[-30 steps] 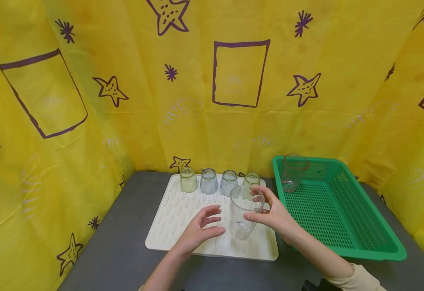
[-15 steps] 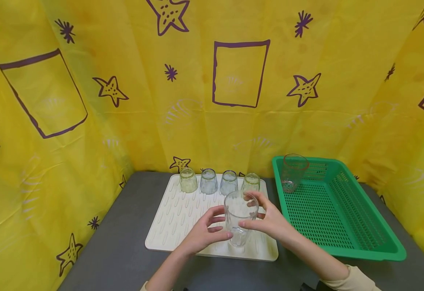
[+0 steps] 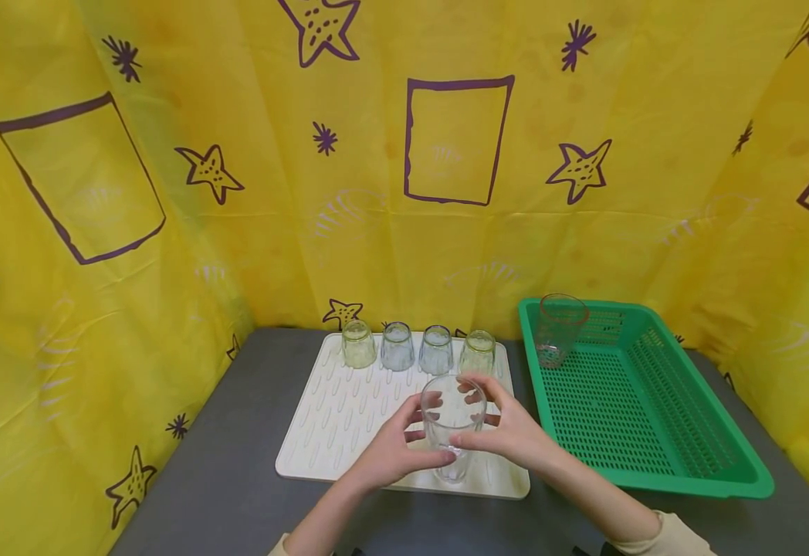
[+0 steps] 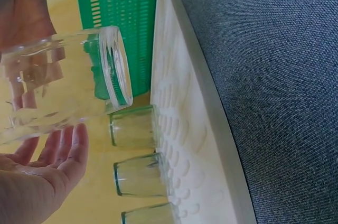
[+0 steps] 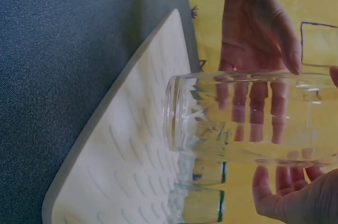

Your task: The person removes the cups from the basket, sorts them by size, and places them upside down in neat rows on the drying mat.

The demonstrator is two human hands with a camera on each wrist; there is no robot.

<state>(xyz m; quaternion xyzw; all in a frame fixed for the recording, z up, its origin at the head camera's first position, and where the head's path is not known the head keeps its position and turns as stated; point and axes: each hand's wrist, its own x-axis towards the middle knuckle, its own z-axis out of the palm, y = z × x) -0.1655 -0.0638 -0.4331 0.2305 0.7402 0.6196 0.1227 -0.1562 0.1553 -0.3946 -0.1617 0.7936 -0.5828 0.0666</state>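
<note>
A tall clear drinking glass [image 3: 451,409] is held upright between both hands, mouth up, over the front right part of a white ridged drying mat [image 3: 328,425]. My left hand [image 3: 390,452] holds it from the left, thumb in front and fingers behind. From the right, my right hand [image 3: 505,432] grips it with spread, curved fingers. The left wrist view shows the thick base of the clear glass [image 4: 108,71] raised off the mat. Several small tinted glasses, among them a greenish glass [image 3: 359,346] and a bluish glass [image 3: 397,347], stand upside down along the mat's back edge.
At the right sits a green perforated plastic basket [image 3: 713,432], its left side close to the mat. A tall glass with a reddish rim [image 3: 559,332] stands in its back left corner. A yellow patterned curtain [image 3: 377,255] closes off the back of the dark grey table [image 3: 224,440].
The clear glass has come left and toward me in the right hand. My left hand has moved right from beside it and now holds it too.
</note>
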